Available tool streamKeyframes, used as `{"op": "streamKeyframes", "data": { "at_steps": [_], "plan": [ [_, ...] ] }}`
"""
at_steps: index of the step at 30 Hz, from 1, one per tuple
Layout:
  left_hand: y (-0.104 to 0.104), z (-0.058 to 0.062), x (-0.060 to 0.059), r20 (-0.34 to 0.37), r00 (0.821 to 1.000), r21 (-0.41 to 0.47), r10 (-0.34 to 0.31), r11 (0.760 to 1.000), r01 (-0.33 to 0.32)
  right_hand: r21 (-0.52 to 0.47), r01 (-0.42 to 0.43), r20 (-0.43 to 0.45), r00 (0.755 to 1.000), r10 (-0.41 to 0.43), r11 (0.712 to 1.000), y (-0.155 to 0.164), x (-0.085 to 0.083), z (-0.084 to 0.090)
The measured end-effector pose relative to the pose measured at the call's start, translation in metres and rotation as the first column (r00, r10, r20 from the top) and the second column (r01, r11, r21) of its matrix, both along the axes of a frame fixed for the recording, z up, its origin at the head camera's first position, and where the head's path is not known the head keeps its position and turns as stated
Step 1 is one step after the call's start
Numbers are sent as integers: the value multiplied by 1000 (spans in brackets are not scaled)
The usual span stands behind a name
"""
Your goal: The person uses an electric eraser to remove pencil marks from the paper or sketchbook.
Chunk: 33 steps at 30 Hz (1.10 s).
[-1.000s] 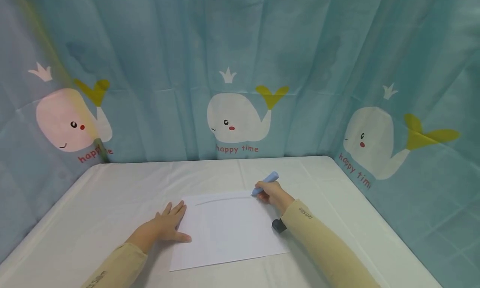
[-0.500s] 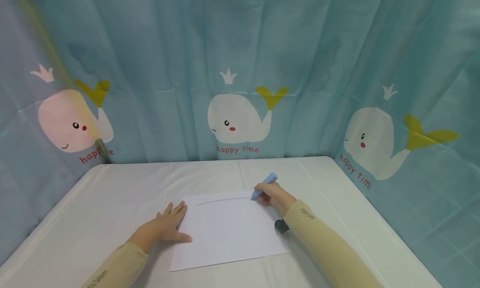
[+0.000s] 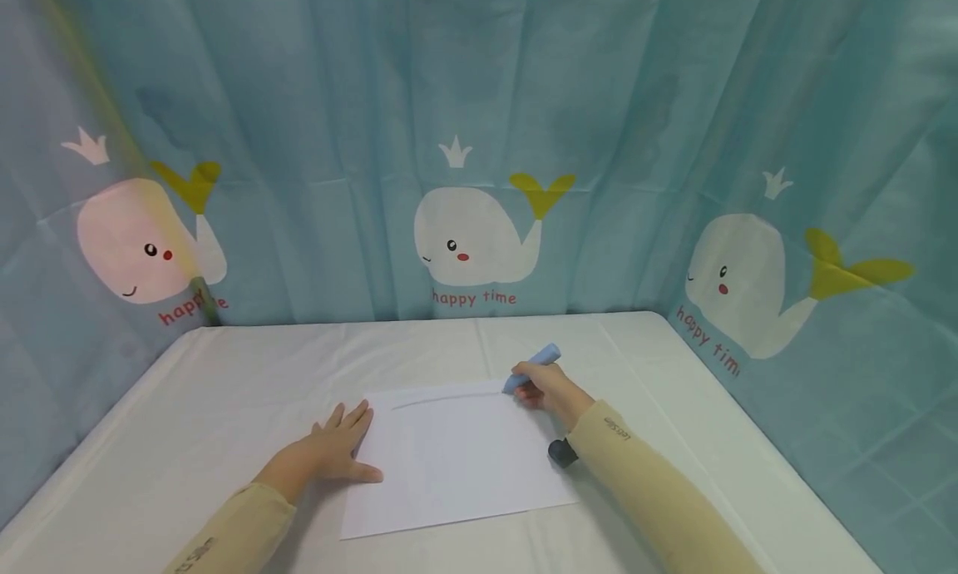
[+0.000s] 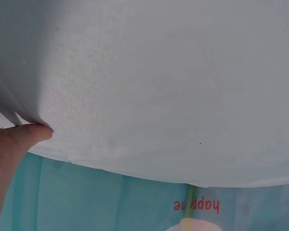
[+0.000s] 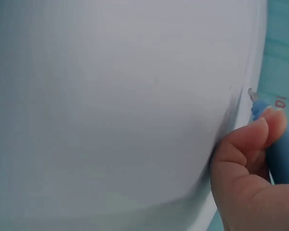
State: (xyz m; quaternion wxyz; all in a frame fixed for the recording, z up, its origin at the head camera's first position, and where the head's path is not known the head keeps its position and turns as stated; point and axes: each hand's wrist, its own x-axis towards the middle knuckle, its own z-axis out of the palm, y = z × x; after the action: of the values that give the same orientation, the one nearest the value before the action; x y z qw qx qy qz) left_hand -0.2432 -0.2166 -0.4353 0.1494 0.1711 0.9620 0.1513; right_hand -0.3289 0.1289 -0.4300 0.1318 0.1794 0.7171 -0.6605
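Head view. A white sheet of paper (image 3: 456, 457) lies flat on the desk (image 3: 224, 374), which is covered with a white cloth and enclosed on three sides by a teal curtain printed with whales (image 3: 467, 237). The left hand (image 3: 333, 449) lies flat, fingers straight and slightly spread, with its fingertips over the paper's left edge, pressing the sheet down. The right hand (image 3: 546, 388) pinches a blue marker (image 3: 531, 366) in a writing grip at the paper's far right corner; the marker leans up and away to the right, its tip at or just beside the right end of a faint drawn line (image 3: 445, 399) that runs along the far edge of the sheet. A small dark object (image 3: 560, 452), possibly the marker's cap, lies on the desk just beside the right forearm.

Compared with half a second earlier, the marker tip has moved slightly rightward and the barrel has tilted lower; the left hand and the paper are unchanged. Judged from this, the stroke along the far edge is at its right-hand end.

Right wrist view: thumb and fingers (image 5: 245, 144) curl round the blue marker (image 5: 282, 154); its dark tip is held just off the paper's edge.
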Motion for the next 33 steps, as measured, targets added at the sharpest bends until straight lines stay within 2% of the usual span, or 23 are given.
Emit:
{"op": "streamKeyframes", "data": {
  "at_steps": [6,15,18,23,33],
  "plan": [
    [0,-1,0,-7,1000,-3,0,1000,0,-31,-6,0,1000,6,999,-5,0,1],
    [2,-2,0,-9,1000,-1,-9,1000,9,31,80,-13,997,-80,996,-6,0,-1],
    [2,-1,1,-9,1000,1,-13,1000,13,47,70,-14,997,-70,996,-5,-1,-2],
    [2,1,1,-8,1000,-2,-10,1000,10,76,3,5,1000,-4,997,-7,-2,0],
    [0,1,0,-7,1000,-12,-10,1000,10,64,7,3,1000,-7,998,-11,-3,1]
  ]
}}
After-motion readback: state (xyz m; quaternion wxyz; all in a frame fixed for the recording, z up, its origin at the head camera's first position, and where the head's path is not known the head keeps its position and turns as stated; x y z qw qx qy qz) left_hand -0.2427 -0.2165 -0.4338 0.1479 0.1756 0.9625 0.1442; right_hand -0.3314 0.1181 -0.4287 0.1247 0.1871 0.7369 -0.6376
